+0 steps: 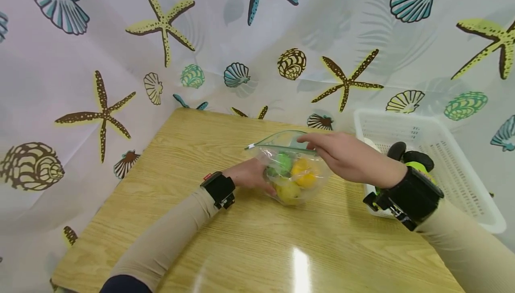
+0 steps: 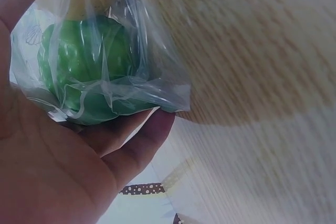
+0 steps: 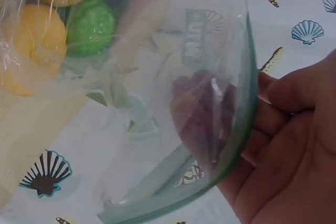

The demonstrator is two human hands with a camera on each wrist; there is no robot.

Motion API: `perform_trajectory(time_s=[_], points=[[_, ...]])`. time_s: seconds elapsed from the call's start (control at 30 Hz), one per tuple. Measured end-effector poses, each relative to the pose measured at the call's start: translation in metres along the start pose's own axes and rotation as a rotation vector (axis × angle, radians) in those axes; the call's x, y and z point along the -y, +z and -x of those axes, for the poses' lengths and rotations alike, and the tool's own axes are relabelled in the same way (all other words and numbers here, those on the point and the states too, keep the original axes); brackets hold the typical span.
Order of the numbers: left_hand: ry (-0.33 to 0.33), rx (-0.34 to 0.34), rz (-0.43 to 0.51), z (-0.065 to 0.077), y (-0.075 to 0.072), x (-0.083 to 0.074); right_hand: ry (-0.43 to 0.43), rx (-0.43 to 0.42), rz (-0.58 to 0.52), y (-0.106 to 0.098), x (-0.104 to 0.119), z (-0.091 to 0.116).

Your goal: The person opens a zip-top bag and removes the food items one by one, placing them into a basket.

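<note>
A clear zip bag [image 1: 322, 188] with a green zip edge stands on the wooden table. Inside it are a bumpy green fruit or vegetable [image 1: 283, 162], orange round fruit [image 1: 304, 172] and a yellow one [image 1: 287, 191]. My left hand [image 1: 253, 176] grips the bag low on its left side, thumb and fingers spread around the green piece [image 2: 86, 61]. Up at the mouth, my right hand [image 1: 346, 156] holds the zip edge [image 3: 251, 108]. Its fingertips show through the plastic; whether they are inside or behind the bag I cannot tell. The white slider [image 1: 251, 146] sits at the left corner.
On the right stands a white plastic basket [image 1: 468, 172], with black rounded things [image 1: 418, 159] and a yellow-green item [image 1: 420, 168] inside, partly hidden by my right wrist. A curtain [image 1: 249, 47] printed with shells and starfish hangs behind the table [image 1: 249, 248].
</note>
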State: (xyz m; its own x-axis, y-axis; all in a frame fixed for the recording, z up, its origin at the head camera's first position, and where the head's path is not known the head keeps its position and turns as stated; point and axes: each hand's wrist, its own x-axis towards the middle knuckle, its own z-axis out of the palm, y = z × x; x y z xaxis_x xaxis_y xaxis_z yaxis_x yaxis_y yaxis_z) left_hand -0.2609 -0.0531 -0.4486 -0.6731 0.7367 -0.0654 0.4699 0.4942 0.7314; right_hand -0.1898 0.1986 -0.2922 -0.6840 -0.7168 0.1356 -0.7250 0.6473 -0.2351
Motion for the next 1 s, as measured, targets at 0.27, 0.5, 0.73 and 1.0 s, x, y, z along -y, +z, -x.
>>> perform_trajectory(time_s=[0.27,0.5,0.73,1.0], points=[[-0.036,0.014,-0.056,-0.004,0.000,0.004,0.015,0.123,0.027,0.016,-0.012,-0.010],[0.055,0.004,-0.054,-0.005,0.002,0.006,0.010,0.280,0.044,0.033,-0.016,-0.016],[0.016,0.016,-0.102,-0.005,0.003,0.009,-0.113,0.260,0.002,0.053,-0.015,-0.022],[-0.030,0.019,-0.082,-0.005,0.003,0.007,-0.108,0.343,0.013,0.071,-0.011,-0.025]])
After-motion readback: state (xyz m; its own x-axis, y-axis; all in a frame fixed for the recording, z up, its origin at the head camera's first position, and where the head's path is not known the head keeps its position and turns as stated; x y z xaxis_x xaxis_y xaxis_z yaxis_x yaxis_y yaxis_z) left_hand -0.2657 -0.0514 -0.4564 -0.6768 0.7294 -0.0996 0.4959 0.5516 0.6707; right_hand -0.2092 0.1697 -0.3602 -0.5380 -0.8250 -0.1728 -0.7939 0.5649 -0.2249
